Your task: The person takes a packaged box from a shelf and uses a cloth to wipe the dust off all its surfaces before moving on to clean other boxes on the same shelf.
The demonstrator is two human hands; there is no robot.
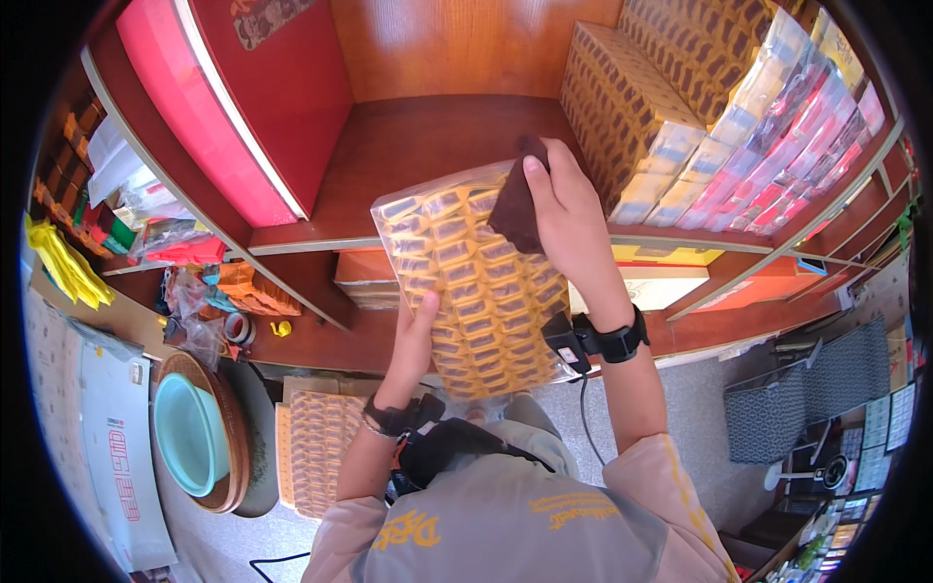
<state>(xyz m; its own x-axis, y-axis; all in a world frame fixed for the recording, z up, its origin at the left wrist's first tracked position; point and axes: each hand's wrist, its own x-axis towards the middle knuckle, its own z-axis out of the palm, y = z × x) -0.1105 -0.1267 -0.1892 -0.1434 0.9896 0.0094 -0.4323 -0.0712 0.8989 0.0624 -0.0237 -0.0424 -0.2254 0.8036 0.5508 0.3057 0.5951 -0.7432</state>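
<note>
My left hand (417, 337) holds the left edge of a clear plastic-wrapped pack of small yellow boxes (466, 306), tilted in front of the wooden shelf. Bunched in my right hand (565, 204) is a dark brown cloth (514, 211), which lies against the upper right part of the pack. The fingers of my left hand are mostly hidden behind the pack, with the thumb on its front. A bare stretch of shelf board (430, 131) shows beyond the pack.
Wrapped packs of yellow boxes (634, 116) and pink packets (773, 160) fill the shelf's right side. A red panel (277, 95) stands at left. Below are a tape roll (239, 329), a turquoise basin (191, 435), and yellow packs on the floor (321, 452). A cable (585, 415) hangs near my right arm.
</note>
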